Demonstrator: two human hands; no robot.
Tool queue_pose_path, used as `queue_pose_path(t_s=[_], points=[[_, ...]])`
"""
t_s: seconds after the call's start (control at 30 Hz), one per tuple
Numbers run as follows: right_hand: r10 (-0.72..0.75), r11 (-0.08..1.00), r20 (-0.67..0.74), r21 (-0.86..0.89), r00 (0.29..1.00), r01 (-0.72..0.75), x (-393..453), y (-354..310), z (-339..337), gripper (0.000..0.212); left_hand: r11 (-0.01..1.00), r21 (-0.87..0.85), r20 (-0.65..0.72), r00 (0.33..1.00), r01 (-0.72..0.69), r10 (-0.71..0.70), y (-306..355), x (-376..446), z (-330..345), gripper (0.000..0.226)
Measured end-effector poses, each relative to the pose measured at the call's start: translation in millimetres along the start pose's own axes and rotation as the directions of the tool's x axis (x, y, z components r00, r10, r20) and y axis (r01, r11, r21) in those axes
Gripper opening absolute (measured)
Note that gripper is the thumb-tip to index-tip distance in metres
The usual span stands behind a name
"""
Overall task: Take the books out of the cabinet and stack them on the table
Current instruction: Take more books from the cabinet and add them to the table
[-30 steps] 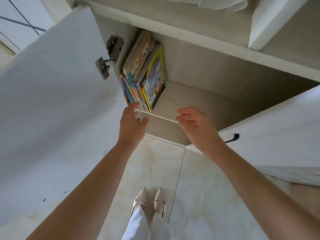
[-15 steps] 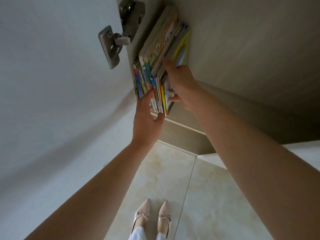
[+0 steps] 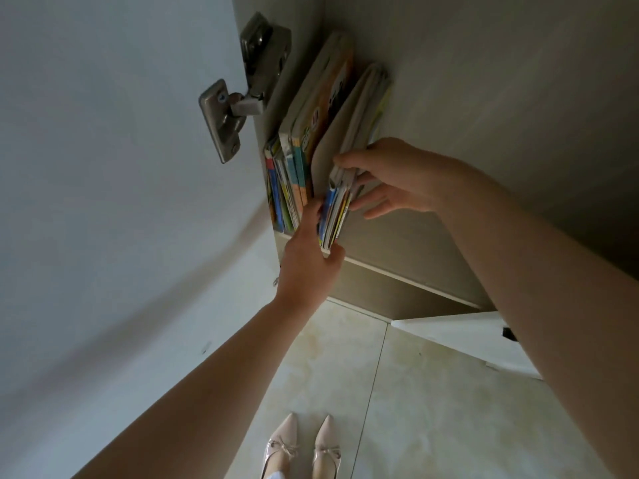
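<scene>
Thin, glossy picture books (image 3: 304, 146) stand upright in a row on the cabinet shelf (image 3: 397, 243), packed against the left side wall. Spines are bright: blue, yellow, orange, green. Covers are flat with rounded corners; one large pale cover faces the gap in the row.

The row is split in two. The left group stays against the wall. The right bundle (image 3: 337, 209) is tilted out at its bottom edge, over the shelf's front lip.

Left hand (image 3: 307, 261): grip half closed around the bottom end of the bundle, fingers in the gap on its left face, thumb curled beneath the lower edge.

Right hand (image 3: 394, 178): grip closed on the same bundle higher up, thumb pressed on the near left face, fingers spread along the right side and partly hidden behind it.

Shelf is matte, pale wood-grain laminate with a white edge strip. White cabinet door (image 3: 103, 167) stands open at left, smooth, with a brushed metal hinge (image 3: 238, 95). Below are glossy cream floor tiles (image 3: 415, 409) and two pale pointed shoes (image 3: 301, 447) with small bows.
</scene>
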State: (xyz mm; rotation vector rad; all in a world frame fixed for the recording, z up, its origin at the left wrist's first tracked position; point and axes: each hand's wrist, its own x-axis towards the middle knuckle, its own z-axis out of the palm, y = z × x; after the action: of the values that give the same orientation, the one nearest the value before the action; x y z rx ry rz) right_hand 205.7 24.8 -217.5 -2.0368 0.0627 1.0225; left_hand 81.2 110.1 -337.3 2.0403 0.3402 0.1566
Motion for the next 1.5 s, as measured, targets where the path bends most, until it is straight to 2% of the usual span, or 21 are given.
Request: queue_pose_path(t_s=[0.1, 0.23, 0.27, 0.43, 0.53, 0.6, 0.73, 0.77, 0.83, 0.93, 1.03, 1.2, 1.33, 1.5], points=[[0.029, 0.998, -0.033, 0.047, 0.999, -0.028, -5.6, -2.4, -6.6, 0.061, 0.998, 0.053, 0.019, 1.0, -0.02, 0.019, 2.2, 8.7, 8.2, 0.07], [0.025, 1.0, -0.168, 0.008, 0.985, -0.023, -6.4, -8.4, 5.4, 0.07, 0.994, 0.108, -0.054, 0.998, -0.005, 0.011, 10.6, 21.5, 20.6, 0.068], [0.024, 1.0, -0.193, -0.014, 0.981, -0.027, -5.1, -8.7, 8.2, 0.066, 0.992, 0.122, -0.081, 0.997, -0.001, 0.011, 10.7, 24.0, 23.4, 0.065], [0.022, 1.0, -0.191, -0.014, 0.981, -0.025, -1.6, -10.2, 6.3, 0.018, 0.979, 0.197, -0.232, 0.967, -0.057, 0.103, 11.6, 18.6, 25.6, 0.049], [0.025, 0.999, -0.177, -0.031, 0.984, -0.031, -4.4, -7.5, 1.4, 0.018, 0.985, 0.146, -0.291, 0.948, -0.089, 0.128, 13.2, 3.7, 24.7, 0.051], [0.03, 1.0, -0.156, -0.004, 0.987, -0.031, -6.9, -4.8, -1.1, 0.023, 0.992, 0.108, -0.261, 0.961, -0.068, 0.094, 11.5, 1.9, 27.3, 0.06], [0.054, 0.997, -0.144, 0.063, 0.988, -0.045, -9.5, -1.6, -2.7, 0.046, 0.991, 0.136, -0.07, 0.997, -0.013, 0.023, 8.9, 12.3, 37.2, 0.079], [0.058, 0.997, -0.162, 0.056, 0.985, -0.05, -8.6, -0.5, -1.6, 0.047, 0.989, 0.145, -0.034, 0.999, 0.014, -0.01, 6.6, 17.2, 39.2, 0.079], [0.02, 1.0, -0.226, -0.005, 0.974, -0.022, -4.9, 2.4, 1.4, 0.036, 0.982, 0.184, -0.002, 0.999, 0.043, -0.044, 0.4, 26.7, 41.3, 0.073], [-0.049, 0.996, -0.35, -0.082, 0.935, 0.022, -4.9, 7.6, 1.7, 0.025, 0.978, 0.21, -0.007, 1.0, -0.013, 0.015, -3.7, 34.2, 43.2, 0.065], [-0.047, 0.999, -0.405, -0.036, 0.913, 0.036, -13.2, 18.2, -2.2, 0.02, 0.973, 0.205, 0.013, 0.995, -0.103, 0.103, -0.1, 29.6, 46.1, 0.072], [-0.041, 0.981, -0.468, -0.184, 0.883, -0.052, -46.9, 50.6, 11.7, 0.028, 0.978, 0.117, 0.107, 0.981, -0.171, 0.158, 3.8, -11.4, 48.2, 0.076], [0.022, 0.999, -0.505, -0.019, 0.863, -0.037, -67.9, 76.2, 26.1, 0.03, 0.96, 0.092, 0.143, 0.957, -0.266, 0.251, -5.8, -32.4, 39.1, 0.064], [0.02, 0.961, -0.436, 0.256, 0.9, 0.103, -68.7, 89.3, 31.1, 0.03, 0.975, 0.031, 0.14, 0.967, -0.221, 0.215, -8.3, -26.3, 27.6, 0.044]])
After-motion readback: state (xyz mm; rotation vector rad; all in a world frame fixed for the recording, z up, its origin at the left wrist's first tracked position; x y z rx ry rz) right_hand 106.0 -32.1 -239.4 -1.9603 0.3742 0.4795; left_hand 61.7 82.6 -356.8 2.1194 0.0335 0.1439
